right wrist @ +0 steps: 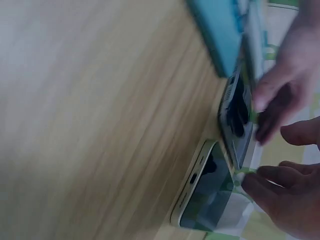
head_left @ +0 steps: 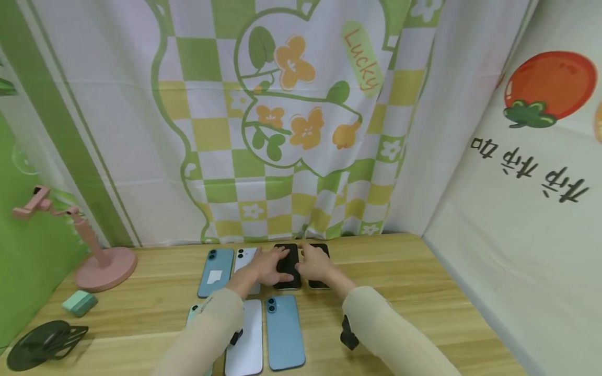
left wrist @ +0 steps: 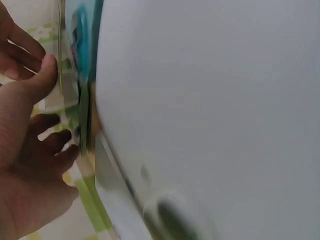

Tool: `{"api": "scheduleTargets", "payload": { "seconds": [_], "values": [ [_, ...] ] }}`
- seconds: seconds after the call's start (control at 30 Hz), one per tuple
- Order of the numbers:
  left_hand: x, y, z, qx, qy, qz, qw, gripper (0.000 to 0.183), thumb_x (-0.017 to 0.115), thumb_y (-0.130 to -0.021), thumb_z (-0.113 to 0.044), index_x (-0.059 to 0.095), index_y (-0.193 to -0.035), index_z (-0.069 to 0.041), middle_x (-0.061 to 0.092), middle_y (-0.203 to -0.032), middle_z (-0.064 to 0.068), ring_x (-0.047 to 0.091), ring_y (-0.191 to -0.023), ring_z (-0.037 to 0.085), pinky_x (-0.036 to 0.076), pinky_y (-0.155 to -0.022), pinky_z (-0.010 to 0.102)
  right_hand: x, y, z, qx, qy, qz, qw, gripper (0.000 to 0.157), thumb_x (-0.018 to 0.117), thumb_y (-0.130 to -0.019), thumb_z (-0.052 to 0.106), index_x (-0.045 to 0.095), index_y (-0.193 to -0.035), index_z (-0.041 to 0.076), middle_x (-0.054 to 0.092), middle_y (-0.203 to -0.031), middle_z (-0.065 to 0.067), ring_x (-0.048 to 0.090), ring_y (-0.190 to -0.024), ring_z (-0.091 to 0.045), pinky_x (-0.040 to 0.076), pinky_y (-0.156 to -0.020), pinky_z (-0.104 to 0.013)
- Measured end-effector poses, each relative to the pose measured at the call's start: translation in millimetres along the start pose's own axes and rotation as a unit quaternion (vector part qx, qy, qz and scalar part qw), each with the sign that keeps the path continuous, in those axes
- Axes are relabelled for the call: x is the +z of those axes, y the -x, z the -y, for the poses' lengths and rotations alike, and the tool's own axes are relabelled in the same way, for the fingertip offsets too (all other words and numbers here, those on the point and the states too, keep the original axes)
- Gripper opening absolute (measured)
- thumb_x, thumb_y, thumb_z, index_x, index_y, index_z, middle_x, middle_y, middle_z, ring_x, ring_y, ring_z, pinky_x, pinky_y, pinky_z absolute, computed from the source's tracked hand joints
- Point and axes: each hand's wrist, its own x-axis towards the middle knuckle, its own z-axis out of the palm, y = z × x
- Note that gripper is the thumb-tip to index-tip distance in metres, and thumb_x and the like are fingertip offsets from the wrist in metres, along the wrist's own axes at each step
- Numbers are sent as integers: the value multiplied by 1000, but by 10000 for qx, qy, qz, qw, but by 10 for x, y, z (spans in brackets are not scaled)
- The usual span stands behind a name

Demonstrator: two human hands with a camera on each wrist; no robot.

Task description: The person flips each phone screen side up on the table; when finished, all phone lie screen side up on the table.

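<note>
Gently: left hand [head_left: 269,265] loose-fingered over left black phone [head_left: 289,265], right hand [head_left: 314,263] relaxed by right black phone [head_left: 319,285]; guide edges (no hard pressing).

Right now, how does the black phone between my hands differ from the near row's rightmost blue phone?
The black phone lies dark screen up; the blue phone shows its back and camera lenses. The black phone is in the far row, partly covered by your left hand; the blue phone is uncovered. Both lie flat on the table.
</note>
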Motion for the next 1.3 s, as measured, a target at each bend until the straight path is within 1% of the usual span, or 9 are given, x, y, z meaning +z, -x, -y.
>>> {"api": "scheduleTargets", "payload": {
  "seconds": [0.1, 0.13, 0.2, 0.23, 0.3, 0.43, 0.6, 0.9, 1.3],
  "values": [
    [-96, 28, 136, -38, 247, -265, 9993, 80, 72, -97, -38, 36, -161, -7, 35, -170, 16, 30, -159, 38, 7, -131, 67, 39, -29, 10, -659, 901, -105, 9937, 57, 60, -102, 16, 44, -154, -1, 76, -110, -28, 70, -69, -25, 58, -69, -38],
    [-131, 43, 183, -73, 246, -328, 9991, 80, 72, -97, -36, 36, -161, -5, 35, -169, 18, 30, -159, 39, 8, -131, 66, 63, -39, 11, -859, 1114, -92, 9900, 55, 60, -103, 18, 45, -153, -1, 75, -114, -27, 74, -81, -27, 61, -78, -41],
    [-183, 84, 292, -115, 118, -427, 9990, 79, 73, -97, -33, 37, -159, -2, 35, -168, 20, 29, -159, 40, 9, -131, 66, 129, -46, 17, -1279, 1437, -92, 9813, 53, 61, -104, 20, 48, -151, 0, 66, -139, -26, 71, -117, -35, 57, -103, -48],
    [-208, 116, 341, -142, 54, -435, 9989, 78, 74, -97, -32, 38, -158, 1, 36, -167, 22, 29, -159, 42, 11, -130, 67, 164, -43, 27, -1461, 1611, -69, 9760, 52, 61, -104, 22, 49, -151, 0, 58, -151, -24, 61, -135, -38, 50, -115, -51],
    [-247, 191, 445, -162, -140, -431, 9988, 76, 75, -96, -30, 41, -155, 5, 37, -166, 25, 30, -157, 45, 16, -128, 69, 244, -33, 53, -1725, 1788, 88, 9686, 54, 60, -106, 26, 48, -153, 3, 44, -163, -22, 44, -151, -40, 39, -124, -53],
    [-304, 334, 648, -337, -311, -329, 9984, 74, 76, -93, -25, 44, -152, 7, 39, -164, 27, 32, -154, 49, 21, -126, 70, 390, -27, 160, -2025, 2215, 499, 9526, 60, 58, -106, 35, 43, -158, 7, 33, -170, -18, 32, -159, -38, 33, -129, -49],
    [-343, 416, 813, -750, -127, -80, 9971, 78, 80, -89, -24, 45, -152, 6, 40, -162, 29, 35, -153, 50, 22, -127, 69, 545, -71, 295, -2235, 2727, 842, 9320, 66, 56, -106, 45, 38, -161, 14, 28, -171, -19, 30, -159, -40, 31, -130, -45],
    [-337, 417, 896, -853, 416, -110, 9954, 86, 85, -80, -18, 44, -154, 2, 40, -160, 33, 38, -149, 53, 33, -123, 64, 748, -87, 514, -2104, 2946, 1037, 9264, 67, 57, -105, 48, 38, -162, 18, 30, -172, -14, 28, -161, -34, 33, -130, -40],
    [-361, 429, 894, -1267, 650, 193, 9896, 90, 82, -84, -12, 36, -160, -3, 25, -167, 34, 26, -154, 55, 26, -125, 69, 877, -187, 536, -1914, 2730, 1187, 9353, 61, 57, -106, 43, 42, -160, 19, 32, -171, -13, 29, -161, -30, 32, -130, -39]
  ]
}}
